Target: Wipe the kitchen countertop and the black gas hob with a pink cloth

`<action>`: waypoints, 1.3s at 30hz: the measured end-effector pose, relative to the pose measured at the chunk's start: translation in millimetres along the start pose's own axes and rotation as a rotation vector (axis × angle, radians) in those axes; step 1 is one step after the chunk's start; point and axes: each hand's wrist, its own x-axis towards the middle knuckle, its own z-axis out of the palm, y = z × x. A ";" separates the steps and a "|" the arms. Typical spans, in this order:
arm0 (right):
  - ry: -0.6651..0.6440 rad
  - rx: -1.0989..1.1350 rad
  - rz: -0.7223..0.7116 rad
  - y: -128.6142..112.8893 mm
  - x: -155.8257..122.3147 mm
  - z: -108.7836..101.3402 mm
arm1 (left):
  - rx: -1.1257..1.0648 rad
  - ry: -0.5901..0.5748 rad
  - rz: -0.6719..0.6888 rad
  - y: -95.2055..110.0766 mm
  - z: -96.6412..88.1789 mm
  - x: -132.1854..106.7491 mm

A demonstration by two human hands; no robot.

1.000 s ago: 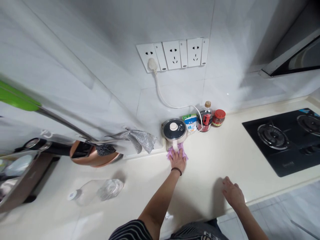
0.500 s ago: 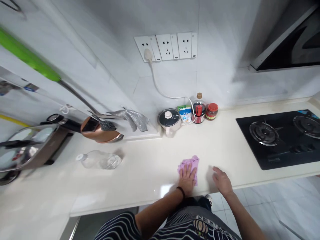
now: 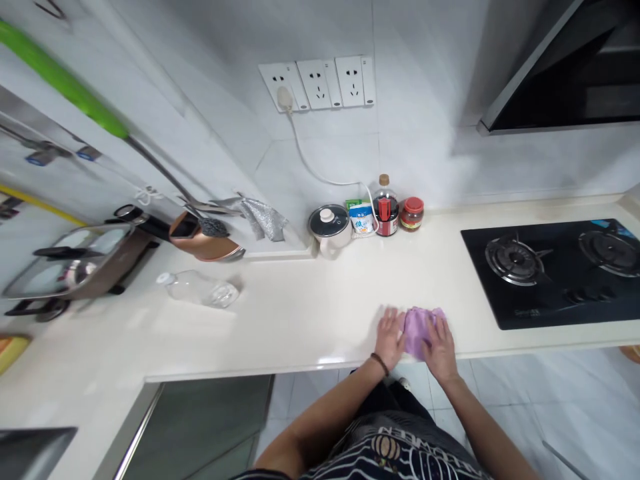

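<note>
A crumpled purple cloth [image 3: 416, 332] lies on the pale countertop [image 3: 300, 320] near its front edge. My left hand [image 3: 390, 337] rests at the cloth's left side, fingers spread and pointing away from me, a dark beaded bracelet on the wrist. On the cloth's right part sits my right hand [image 3: 440, 347], its fingers stretched out over the fabric. Neither hand is wrapped round anything. To the left, a clear plastic bottle [image 3: 200, 289] with a white cap lies on its side.
At the wall stand a small lidded electric pot [image 3: 330, 227], a seasoning bag [image 3: 362, 219], a dark sauce bottle [image 3: 386, 213] and a red-lidded jar [image 3: 412, 214]. A black gas hob [image 3: 555, 273] is at right, under a range hood [image 3: 565, 73]. A glass-lidded pan [image 3: 75, 260] stands far left.
The cloth has moved right along the counter. My left hand has slid off to its left side, and my right hand has come down onto it. The view has shifted slightly.
</note>
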 end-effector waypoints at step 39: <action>-0.434 -0.401 -0.024 -31.7 280.2 -23.6 | 0.430 0.453 -0.500 -122.1 -86.1 -84.5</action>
